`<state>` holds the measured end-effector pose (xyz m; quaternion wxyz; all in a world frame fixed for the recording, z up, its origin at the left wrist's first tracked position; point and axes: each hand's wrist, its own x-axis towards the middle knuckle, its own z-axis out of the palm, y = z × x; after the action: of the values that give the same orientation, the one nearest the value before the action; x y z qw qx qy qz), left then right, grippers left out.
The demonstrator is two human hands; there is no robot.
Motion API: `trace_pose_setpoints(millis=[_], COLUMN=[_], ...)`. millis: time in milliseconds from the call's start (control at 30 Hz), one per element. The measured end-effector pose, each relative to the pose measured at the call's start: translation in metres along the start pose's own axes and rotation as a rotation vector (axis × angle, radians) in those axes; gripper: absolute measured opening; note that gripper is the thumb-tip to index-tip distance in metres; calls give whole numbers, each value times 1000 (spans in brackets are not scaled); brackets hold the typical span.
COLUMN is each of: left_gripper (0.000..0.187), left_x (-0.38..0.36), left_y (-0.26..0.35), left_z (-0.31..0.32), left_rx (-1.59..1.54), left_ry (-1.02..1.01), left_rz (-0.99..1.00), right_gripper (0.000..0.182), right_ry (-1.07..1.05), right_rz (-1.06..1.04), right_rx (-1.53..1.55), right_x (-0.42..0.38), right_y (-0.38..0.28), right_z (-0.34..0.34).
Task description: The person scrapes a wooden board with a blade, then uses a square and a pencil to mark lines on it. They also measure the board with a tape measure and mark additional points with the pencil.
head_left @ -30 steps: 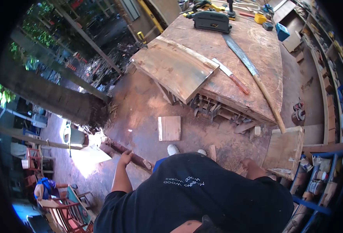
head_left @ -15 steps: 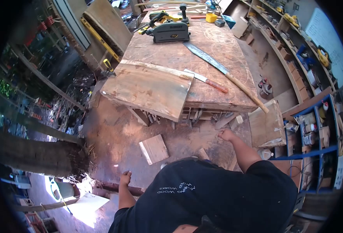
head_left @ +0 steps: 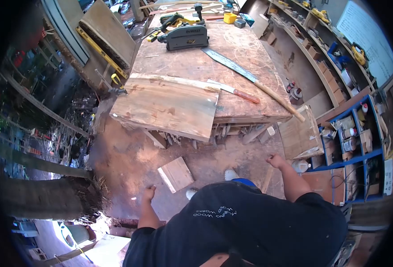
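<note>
My left hand [head_left: 149, 193] hangs low over the floor, its fingers curled in and nothing visible in them. The nearest thing is a small wooden board [head_left: 176, 174] lying on the floor. My right hand [head_left: 275, 160] is held out low, fingers loosely apart, with nothing seen in it; a wooden slab [head_left: 299, 133] leans just beyond it. On the workbench [head_left: 245, 53] ahead, a large thick slab [head_left: 167, 106] overhangs the near edge. To its right lie a saw-like blade with a red-brown handle [head_left: 246, 96] and a long machete-like blade with a long wooden handle [head_left: 278, 101].
A DeWalt power tool [head_left: 187, 37] and a yellow box [head_left: 230, 18] are farther back on the bench. Blue shelving [head_left: 366, 171] is at the right. A big log [head_left: 36, 198] lies left. Two shoe tips show on the floor below me.
The view has shifted, with the bench appearing farther left. Both hands sit farther right in view, the left one higher. My shoe tips show more clearly between the hands.
</note>
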<state>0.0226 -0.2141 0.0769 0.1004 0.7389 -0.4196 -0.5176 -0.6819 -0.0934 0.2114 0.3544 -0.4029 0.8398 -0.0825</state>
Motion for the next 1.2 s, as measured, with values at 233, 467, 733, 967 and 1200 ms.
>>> trace_pose_setpoints(millis=[233,467,733,967,1200], left_gripper=[47,47,48,54,49], left_x=[-38,-137,-275,-367,-336], left_y=[63,94,54,-40,-169], left_z=[24,95,181,251,270], left_rx=[32,-82,-139,-161,-379], left_ry=[71,305,448,624,597], left_rz=[34,-168,-248,-406,-480], right_gripper=[51,46,43,47,45], right_ry=[-366,-779,-1171,-1414,-1235], right_rz=[-16,-615,-730,-788,-720], right_rx=[454,277,326,224,-176], right_x=[48,91,147,66,41], right_y=[-33,-137,-183,-243,-281], right_z=[-42,-150,-145,-71,47])
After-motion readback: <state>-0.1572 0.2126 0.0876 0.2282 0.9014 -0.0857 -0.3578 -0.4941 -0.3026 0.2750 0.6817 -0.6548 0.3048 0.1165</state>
